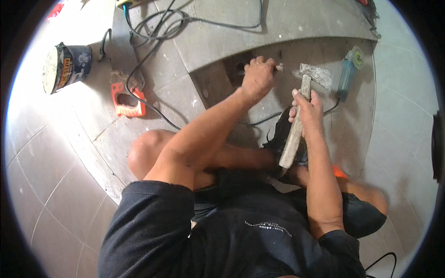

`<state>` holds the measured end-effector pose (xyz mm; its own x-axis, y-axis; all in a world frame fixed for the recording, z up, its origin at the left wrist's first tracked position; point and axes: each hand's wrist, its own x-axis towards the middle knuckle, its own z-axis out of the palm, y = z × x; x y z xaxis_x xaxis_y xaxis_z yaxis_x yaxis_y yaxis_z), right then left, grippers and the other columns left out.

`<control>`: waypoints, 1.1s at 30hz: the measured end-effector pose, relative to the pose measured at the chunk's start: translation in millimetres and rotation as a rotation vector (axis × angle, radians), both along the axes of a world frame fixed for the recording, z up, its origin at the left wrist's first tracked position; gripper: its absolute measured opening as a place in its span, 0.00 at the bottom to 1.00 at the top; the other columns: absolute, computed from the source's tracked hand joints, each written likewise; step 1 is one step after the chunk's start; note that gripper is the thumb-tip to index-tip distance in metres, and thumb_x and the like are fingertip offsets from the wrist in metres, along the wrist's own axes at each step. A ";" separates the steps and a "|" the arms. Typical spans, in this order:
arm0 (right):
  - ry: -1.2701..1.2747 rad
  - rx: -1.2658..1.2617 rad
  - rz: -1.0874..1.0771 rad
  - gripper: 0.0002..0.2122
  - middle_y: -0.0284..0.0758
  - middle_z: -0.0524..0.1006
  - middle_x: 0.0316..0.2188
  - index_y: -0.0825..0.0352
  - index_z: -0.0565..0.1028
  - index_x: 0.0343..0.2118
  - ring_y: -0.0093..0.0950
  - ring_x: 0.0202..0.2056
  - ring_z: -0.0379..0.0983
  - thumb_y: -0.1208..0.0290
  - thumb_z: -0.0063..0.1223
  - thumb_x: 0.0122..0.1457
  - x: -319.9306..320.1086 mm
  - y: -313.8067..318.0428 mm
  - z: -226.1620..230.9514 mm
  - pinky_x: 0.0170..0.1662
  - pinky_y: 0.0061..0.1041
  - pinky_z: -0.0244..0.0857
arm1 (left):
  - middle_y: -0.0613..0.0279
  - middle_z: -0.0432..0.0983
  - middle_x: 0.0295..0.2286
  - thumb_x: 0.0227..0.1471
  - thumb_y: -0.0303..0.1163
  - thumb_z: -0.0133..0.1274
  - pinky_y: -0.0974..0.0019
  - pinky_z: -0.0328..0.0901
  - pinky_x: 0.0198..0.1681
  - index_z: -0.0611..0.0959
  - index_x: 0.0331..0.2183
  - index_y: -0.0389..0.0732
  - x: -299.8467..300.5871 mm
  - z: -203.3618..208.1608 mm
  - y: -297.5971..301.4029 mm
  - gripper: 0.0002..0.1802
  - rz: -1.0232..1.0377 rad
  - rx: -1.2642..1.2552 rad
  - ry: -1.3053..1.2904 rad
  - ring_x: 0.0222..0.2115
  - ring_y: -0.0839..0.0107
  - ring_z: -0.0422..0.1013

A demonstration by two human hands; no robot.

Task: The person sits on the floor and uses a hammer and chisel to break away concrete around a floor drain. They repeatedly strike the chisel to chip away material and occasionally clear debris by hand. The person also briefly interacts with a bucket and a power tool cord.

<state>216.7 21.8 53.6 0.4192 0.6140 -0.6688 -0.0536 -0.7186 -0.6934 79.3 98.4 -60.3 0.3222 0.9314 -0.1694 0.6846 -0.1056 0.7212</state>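
My right hand (309,111) is closed round the wooden handle of a hammer (294,139). The pale, worn head of that hammer points up and away, just right of my left hand (258,78). My left hand is curled shut over a dark patch (235,69) in the grey surface. A small pale end sticks out on the right side of its fingers; the rest of what they hold is hidden. To the right of the hammer head lies an angle grinder (346,76) with a teal body and a disc at its far end.
A handsaw with an orange handle (128,110) lies at the left. Beyond it a paint-smeared bucket (76,65) rests on its side. A black cable (155,34) loops across the far surface and runs back toward my legs. Something orange (340,172) sits by my right leg.
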 end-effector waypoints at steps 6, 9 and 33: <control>-0.487 -0.057 0.338 0.17 0.36 0.74 0.23 0.71 0.71 0.46 0.27 0.16 0.73 0.66 0.60 0.60 75.8 56.2 -45.8 0.17 0.30 0.65 | 0.39 0.78 0.36 0.61 0.34 0.54 0.44 0.70 0.45 0.77 0.41 0.34 -5.7 78.3 42.1 0.13 0.083 0.081 -0.209 0.40 0.40 0.76; -0.526 0.011 0.538 0.21 0.44 0.80 0.28 0.75 0.72 0.51 0.37 0.21 0.79 0.65 0.59 0.61 111.5 63.3 -65.3 0.25 0.36 0.72 | 0.40 0.79 0.34 0.60 0.34 0.56 0.45 0.70 0.44 0.77 0.42 0.36 -51.8 86.3 71.8 0.13 0.260 0.280 -0.175 0.39 0.40 0.77; -1.113 0.344 1.127 0.18 0.47 0.68 0.54 0.73 0.72 0.54 0.46 0.62 0.61 0.71 0.48 0.62 -103.0 -10.4 -125.8 0.70 0.53 0.46 | 0.61 0.73 0.48 0.64 0.41 0.46 0.48 0.52 0.57 0.76 0.50 0.51 -240.3 8.0 72.8 0.15 0.538 0.449 0.696 0.53 0.59 0.66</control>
